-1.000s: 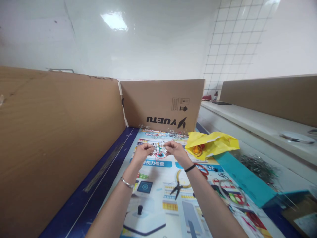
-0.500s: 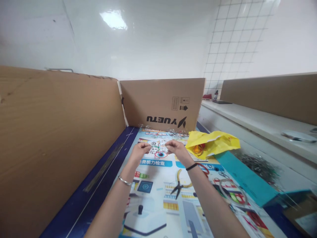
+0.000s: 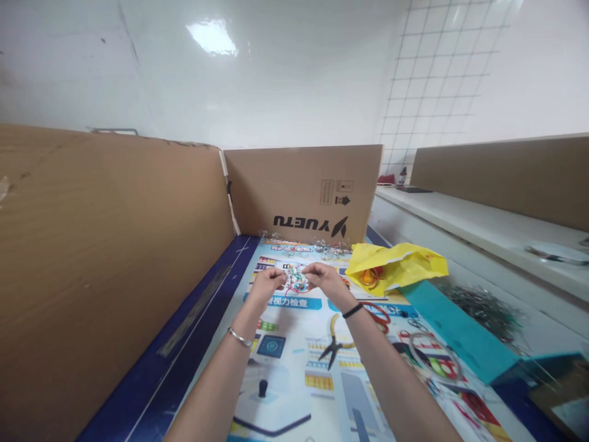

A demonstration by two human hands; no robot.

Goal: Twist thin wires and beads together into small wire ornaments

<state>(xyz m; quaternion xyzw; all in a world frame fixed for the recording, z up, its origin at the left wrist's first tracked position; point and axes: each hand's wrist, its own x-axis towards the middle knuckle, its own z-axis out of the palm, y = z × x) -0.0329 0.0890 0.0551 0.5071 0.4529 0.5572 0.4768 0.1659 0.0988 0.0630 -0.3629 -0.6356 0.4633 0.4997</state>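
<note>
My left hand [image 3: 270,282] and my right hand [image 3: 322,277] face each other over the middle of the printed sheet [image 3: 285,350], a short gap between them. The fingers of both are closed in a pinch. What they pinch is too thin and small to make out. A tangle of thin coloured strands [image 3: 297,281], red and green among them, shows between the fingertips; whether it is held or lies on the sheet I cannot tell. Pliers [image 3: 332,348] with yellow handles lie open below my right hand, partly behind the forearm.
A yellow plastic bag [image 3: 400,265] with orange-red loops inside lies right of my right hand. Beyond it are a teal strip [image 3: 460,331], a heap of thin metal wires [image 3: 483,313] and a coil [image 3: 435,356]. Cardboard panels [image 3: 294,184] stand behind and left. Wire scraps [image 3: 329,247] line the back.
Both hands have come slightly lower, and my left hand has shifted a little right, narrowing the gap. Their pinches stay closed. The pliers and the bag lie as before.
</note>
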